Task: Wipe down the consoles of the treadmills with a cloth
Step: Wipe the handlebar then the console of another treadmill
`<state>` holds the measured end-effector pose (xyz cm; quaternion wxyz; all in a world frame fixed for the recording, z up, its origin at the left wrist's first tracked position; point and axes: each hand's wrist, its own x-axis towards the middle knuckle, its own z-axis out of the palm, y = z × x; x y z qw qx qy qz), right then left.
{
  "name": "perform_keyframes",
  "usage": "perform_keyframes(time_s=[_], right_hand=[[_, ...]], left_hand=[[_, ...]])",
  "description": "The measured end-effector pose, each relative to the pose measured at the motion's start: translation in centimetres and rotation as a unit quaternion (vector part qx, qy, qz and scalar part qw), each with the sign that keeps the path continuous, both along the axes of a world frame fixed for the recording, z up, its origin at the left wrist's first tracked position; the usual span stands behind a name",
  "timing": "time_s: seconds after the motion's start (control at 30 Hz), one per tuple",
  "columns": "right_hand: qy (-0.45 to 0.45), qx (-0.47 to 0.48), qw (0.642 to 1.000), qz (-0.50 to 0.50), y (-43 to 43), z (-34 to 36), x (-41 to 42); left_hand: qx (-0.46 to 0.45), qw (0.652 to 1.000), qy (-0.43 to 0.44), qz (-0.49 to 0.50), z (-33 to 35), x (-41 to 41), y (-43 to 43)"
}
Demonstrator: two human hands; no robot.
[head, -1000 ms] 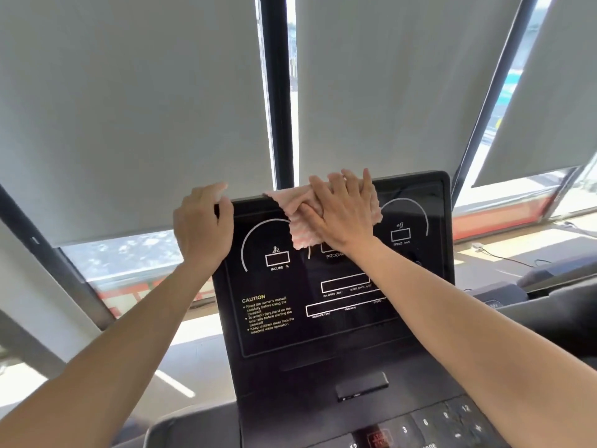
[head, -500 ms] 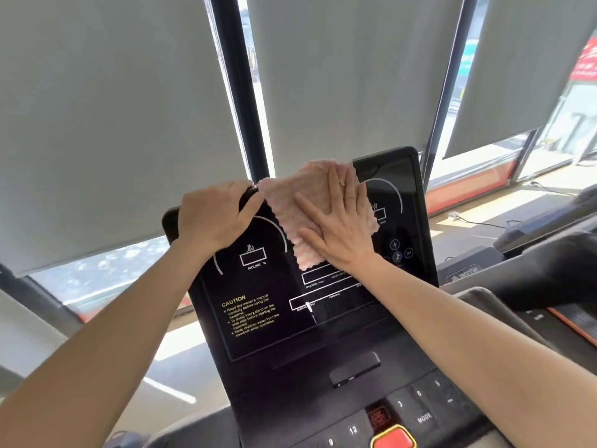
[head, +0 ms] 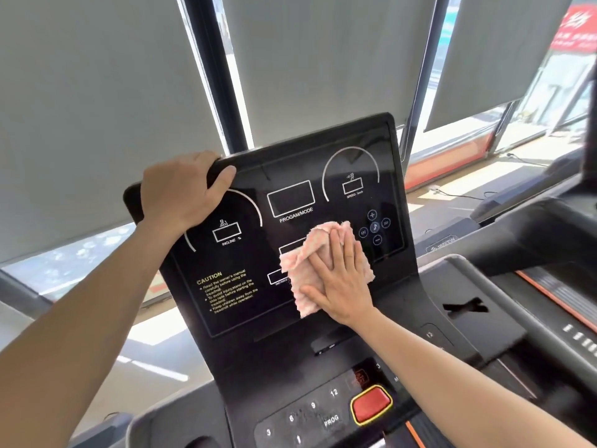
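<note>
The black treadmill console (head: 352, 166) stands tilted in front of me, with white gauge outlines and a yellow caution text. A pink cloth (head: 307, 286) lies flat on the lower middle of the screen. My right hand (head: 342, 279) presses it against the screen with straight fingers. My left hand (head: 184, 192) grips the console's top left edge, fingers curled over the rim and thumb on the front.
A red stop button (head: 371, 404) and number keys sit on the lower panel. A neighbouring treadmill (head: 549, 240) stands to the right. Grey roller blinds (head: 97, 92) cover the windows behind, split by a black post (head: 216, 76).
My right hand has slid the cloth down from the top edge of the screen to its lower middle. The left hand has kept its grip on the top left edge.
</note>
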<state>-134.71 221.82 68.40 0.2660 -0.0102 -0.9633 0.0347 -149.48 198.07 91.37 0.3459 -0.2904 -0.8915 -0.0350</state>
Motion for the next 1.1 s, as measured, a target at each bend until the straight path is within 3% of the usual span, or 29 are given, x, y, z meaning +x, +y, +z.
perform_keyframes(time_s=[0.33, 0.8, 1.1], right_hand=[[0.032, -0.043, 0.999, -0.006, 0.7, 2.7, -1.6], [0.087, 0.023, 0.996, -0.017, 3.9, 14.0, -8.9], [0.078, 0.01, 0.997, -0.025, 5.7, 18.6, -11.2]], left_hand=[[0.003, 1.0, -0.001, 0.003, -0.2, 0.0, 0.0], [0.006, 1.0, -0.003, 0.001, -0.2, -0.3, 0.0], [-0.007, 1.0, -0.016, 0.013, 0.4, 0.3, 0.4]])
